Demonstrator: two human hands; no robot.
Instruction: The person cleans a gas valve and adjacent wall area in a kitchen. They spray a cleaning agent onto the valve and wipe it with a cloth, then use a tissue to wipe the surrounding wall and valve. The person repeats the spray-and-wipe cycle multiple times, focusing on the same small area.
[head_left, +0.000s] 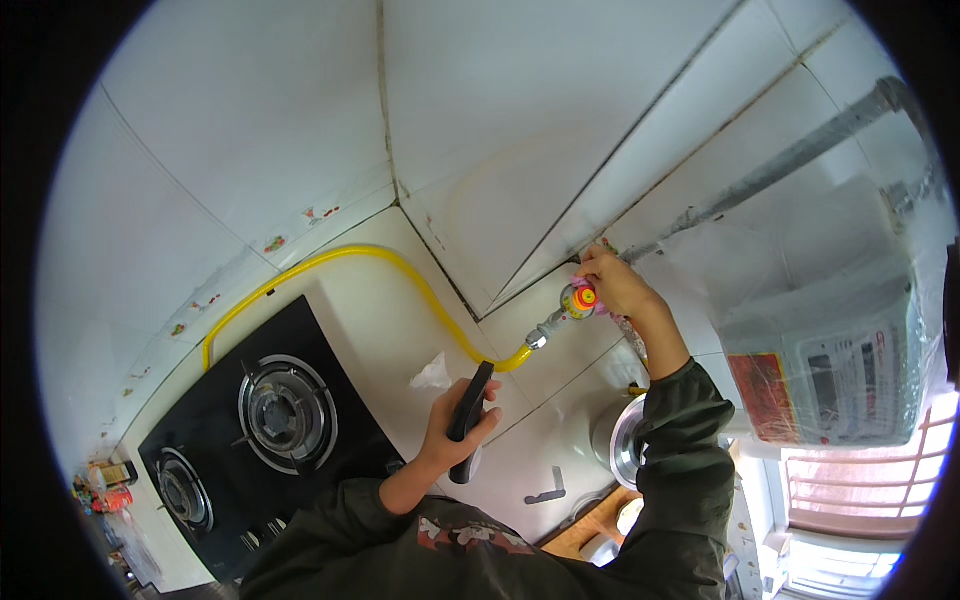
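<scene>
My left hand (444, 439) grips what looks like a spray bottle (469, 409), its black head up and its pale body mostly hidden. Farther to the right, my right hand (619, 285) reaches to the wall corner and presses a pink cloth (601, 308) against a grey gas valve (566, 301). An orange-red knob (585, 298) faces up on the valve. From its metal fitting (536, 339) a yellow gas hose (424, 289) curves back along the wall towards the stove. The fingertips of my right hand are partly hidden behind the valve.
A black two-burner gas stove (315, 442) lies at left. Crumpled white tissue (433, 373) and a grey L-shaped piece (547, 495) rest on the tiled counter (517, 450). A metal pot (622, 442) stands at right, below a plastic-wrapped box-shaped appliance (832, 360) and grey pipe (780, 169).
</scene>
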